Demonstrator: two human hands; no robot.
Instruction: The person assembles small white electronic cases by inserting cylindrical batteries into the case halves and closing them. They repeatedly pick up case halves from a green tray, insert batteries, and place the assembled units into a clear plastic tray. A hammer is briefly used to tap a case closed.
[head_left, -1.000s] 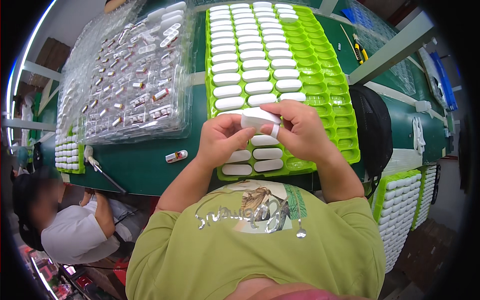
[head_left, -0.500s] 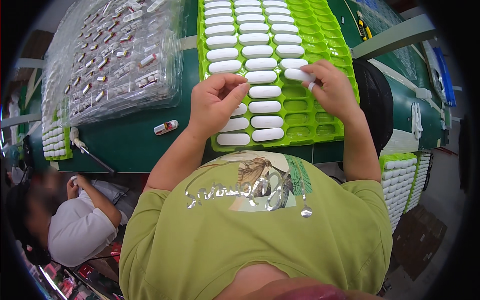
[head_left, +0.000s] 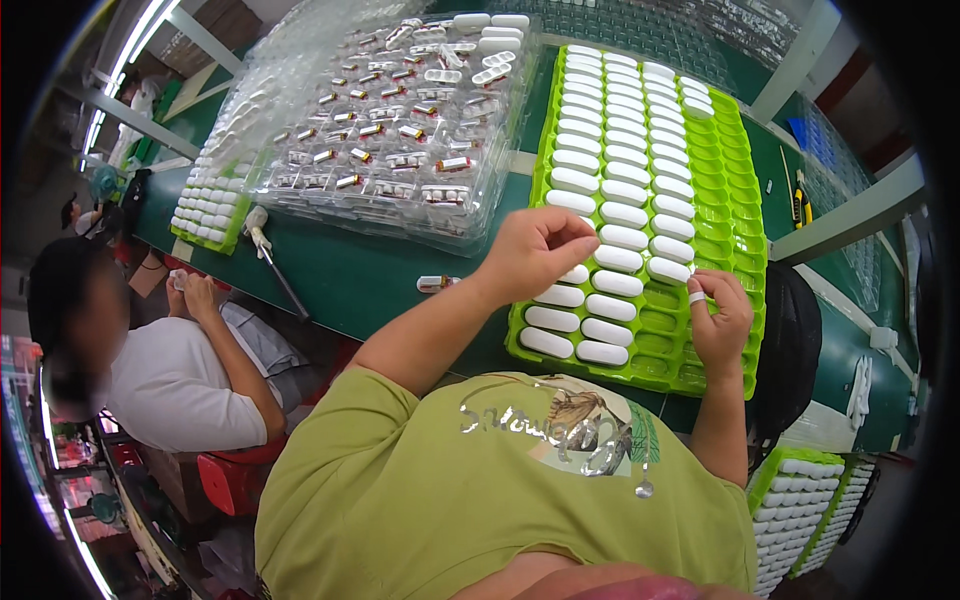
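Observation:
A bright green moulded tray [head_left: 682, 375] lies in front of me on the table, with smooth white oval cases in its left columns. The third column is partly filled, and its nearest case [head_left: 668, 271] rests in a slot. At the right end of this case, the fingertips of my right hand [head_left: 720, 318] touch it, bent together; a white band circles one finger. My left hand [head_left: 535, 255] hovers over the left columns. Its thumb and forefinger are pinched together with nothing seen between them, and it covers some of the cases.
Clear plastic trays [head_left: 470, 225] with small electronic parts stand to the left. One loose part [head_left: 436, 284] lies on the green table. A hammer-like tool [head_left: 275, 260] sits farther left, near a seated co-worker [head_left: 190, 385]. A metal post [head_left: 850, 210] and a black rounded object [head_left: 790, 350] flank the tray's right side.
The view has swung, so the tray appears farther right. The white case, earlier tilted in my right hand, now sits in its slot with my fingers at its end. My left hand stays pinched.

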